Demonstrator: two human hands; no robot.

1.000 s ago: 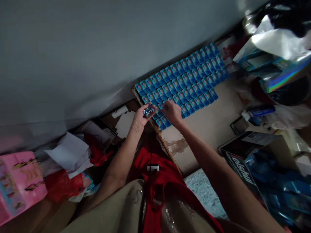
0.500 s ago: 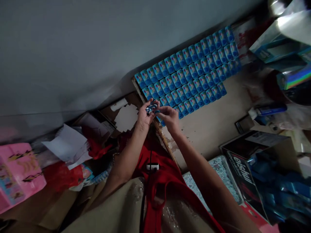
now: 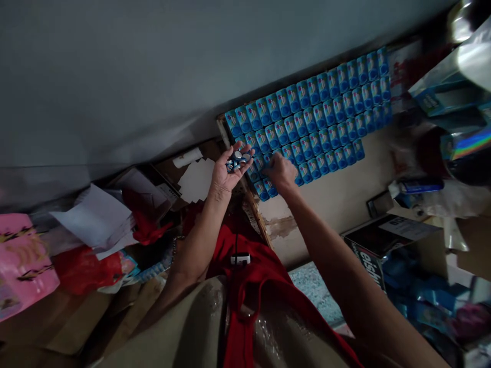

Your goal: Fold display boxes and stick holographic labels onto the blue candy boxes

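Observation:
My left hand (image 3: 223,178) is turned palm up and cupped under several small round discs (image 3: 238,159), blue and white, which lie loose in the palm and against the fingers. To its right, my right hand (image 3: 283,173) reaches down over the lower left part of the rows of blue blister-like packs (image 3: 303,120). Its fingers are bent and drawn together close to the packs. Whatever they hold, if anything, is hidden. The packs lie side by side in several slanting rows, each with a round darker spot at its lower end.
The packs rest on a pale worn tabletop (image 3: 326,199) against a grey wall (image 3: 115,76). On the right are a black printed box (image 3: 391,230) and a tray of small blue-white pieces (image 3: 316,289). White papers (image 3: 92,217) and a pink case (image 3: 26,266) lie left.
My right hand has moved away from the discs in my left palm, rightward to the packs. My left palm is more open to view. The whole view has shifted slightly.

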